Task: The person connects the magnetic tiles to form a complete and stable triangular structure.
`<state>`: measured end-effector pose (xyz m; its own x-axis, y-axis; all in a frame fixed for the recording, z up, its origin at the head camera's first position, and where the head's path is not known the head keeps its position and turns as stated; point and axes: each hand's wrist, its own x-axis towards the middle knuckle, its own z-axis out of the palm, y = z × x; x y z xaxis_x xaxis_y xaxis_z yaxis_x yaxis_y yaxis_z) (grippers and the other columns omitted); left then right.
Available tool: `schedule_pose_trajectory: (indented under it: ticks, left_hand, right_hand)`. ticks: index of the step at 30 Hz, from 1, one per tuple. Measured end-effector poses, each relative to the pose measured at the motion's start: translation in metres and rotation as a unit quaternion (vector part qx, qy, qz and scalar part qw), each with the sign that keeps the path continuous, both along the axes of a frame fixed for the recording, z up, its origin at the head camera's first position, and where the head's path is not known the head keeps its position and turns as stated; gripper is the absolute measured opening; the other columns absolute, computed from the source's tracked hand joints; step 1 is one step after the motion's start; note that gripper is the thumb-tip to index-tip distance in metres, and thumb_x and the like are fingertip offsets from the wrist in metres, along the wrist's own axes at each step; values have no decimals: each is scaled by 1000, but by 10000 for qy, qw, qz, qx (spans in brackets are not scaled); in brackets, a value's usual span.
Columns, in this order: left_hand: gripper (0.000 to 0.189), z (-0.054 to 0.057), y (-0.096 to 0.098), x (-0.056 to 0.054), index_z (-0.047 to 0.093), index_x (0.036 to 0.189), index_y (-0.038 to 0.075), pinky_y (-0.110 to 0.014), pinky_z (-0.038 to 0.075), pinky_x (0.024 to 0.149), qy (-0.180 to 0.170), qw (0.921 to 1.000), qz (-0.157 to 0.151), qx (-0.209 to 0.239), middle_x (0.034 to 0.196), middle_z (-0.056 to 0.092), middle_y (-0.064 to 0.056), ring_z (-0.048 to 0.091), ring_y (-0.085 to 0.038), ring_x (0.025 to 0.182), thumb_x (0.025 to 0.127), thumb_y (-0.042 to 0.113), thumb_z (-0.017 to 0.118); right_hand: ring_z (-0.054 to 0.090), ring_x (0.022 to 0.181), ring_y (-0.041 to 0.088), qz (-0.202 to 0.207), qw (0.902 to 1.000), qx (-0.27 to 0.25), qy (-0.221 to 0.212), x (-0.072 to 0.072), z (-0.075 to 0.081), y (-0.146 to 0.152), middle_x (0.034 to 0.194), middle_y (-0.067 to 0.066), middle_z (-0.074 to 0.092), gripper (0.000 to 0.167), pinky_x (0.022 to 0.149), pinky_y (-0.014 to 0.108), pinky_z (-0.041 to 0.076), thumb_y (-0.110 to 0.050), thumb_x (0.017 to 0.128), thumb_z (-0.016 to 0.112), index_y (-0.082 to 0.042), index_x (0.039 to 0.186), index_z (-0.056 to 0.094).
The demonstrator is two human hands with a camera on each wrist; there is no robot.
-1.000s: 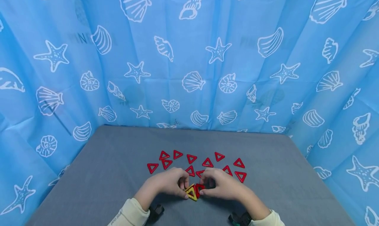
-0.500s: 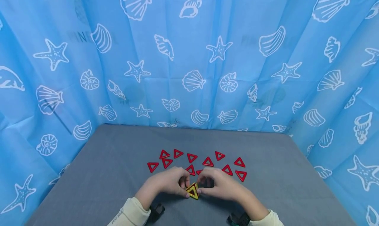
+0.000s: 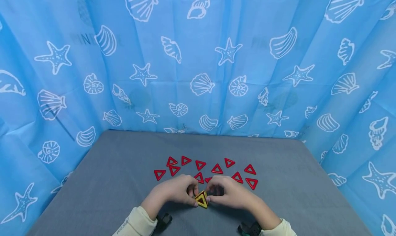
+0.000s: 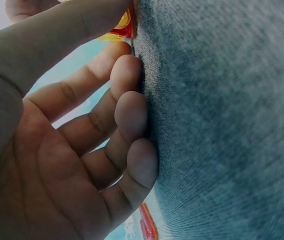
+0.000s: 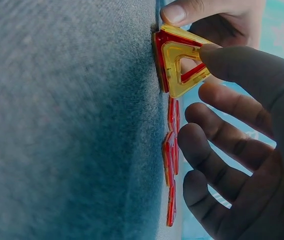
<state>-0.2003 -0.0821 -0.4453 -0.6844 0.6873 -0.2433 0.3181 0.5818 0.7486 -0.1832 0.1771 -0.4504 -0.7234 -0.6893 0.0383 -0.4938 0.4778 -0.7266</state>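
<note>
Between my hands on the grey table stands a small pyramid of yellow and red triangular magnetic tiles (image 3: 201,200). In the right wrist view, a yellow magnetic tile (image 5: 171,75) forms its near face, with red along the base and behind the opening. My left hand (image 3: 179,191) pinches the pyramid from the left, thumb low at its front; its other fingers are loosely curled at the cloth in the left wrist view. From the right, my right hand (image 3: 230,191) has its thumb tip on the yellow tile and index finger close behind, the remaining fingers relaxed.
Several red triangular tiles (image 3: 217,168) lie scattered flat just beyond my hands, two of them (image 3: 173,165) touching at the left. A grey cloth (image 3: 123,160) covers the table. A blue curtain (image 3: 191,57) printed with shells hangs behind it and along both sides.
A red tile that my right hand held beside the yellow one has swung in against it, and the pieces now form a compact pyramid. My right fingers moved slightly left; my left hand barely moved.
</note>
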Motion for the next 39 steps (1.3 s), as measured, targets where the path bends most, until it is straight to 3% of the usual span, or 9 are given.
schedule_pose_trajectory:
  ticks: [5, 13, 23, 33, 39]
  left_hand:
    - [18, -3, 0, 1, 71, 90, 17, -24, 45, 61, -21, 10000, -11, 39, 77, 64, 4, 56, -8, 66, 87, 21, 88]
    - [18, 2, -2, -1, 72, 91, 17, -24, 47, 62, 14, 10000, -15, 52, 77, 64, 3, 57, -9, 67, 86, 17, 90]
    - [18, 3, -8, -4, 73, 95, 12, -26, 49, 65, -311, 9992, -41, 265, 84, 67, -3, 60, -13, 72, 86, 8, 88]
    - [17, 5, -8, -6, 72, 97, 13, -26, 51, 69, -190, 9995, -22, 249, 86, 68, -1, 61, -12, 75, 88, 12, 86]
    - [15, 6, -5, -12, 72, 100, 12, -27, 54, 70, 111, 9986, 109, 501, 86, 67, 3, 63, -12, 78, 91, 14, 84]
  right_hand:
    - [62, 78, 2, -61, 9999, 26, -145, 1, -1, 0, 92, -12, 68, 15, 72, 24, 55, -34, 98, 78, -22, 106, 75]
    - [62, 78, 5, -116, 9999, 2, -85, -2, 1, -1, 90, -10, 68, 16, 71, 25, 55, -38, 101, 74, -23, 105, 75]
    - [64, 83, 6, -196, 9996, -187, -88, -5, -4, 3, 97, -7, 70, 18, 76, 25, 56, -34, 101, 75, -19, 110, 75]
    - [60, 79, 5, -244, 9993, -105, 259, -10, -2, 7, 99, -6, 67, 16, 71, 25, 53, -26, 99, 77, -17, 112, 75]
    - [57, 79, 6, -328, 9990, 92, 302, -16, 5, 7, 104, 4, 67, 20, 71, 25, 52, -24, 99, 77, -13, 116, 75]
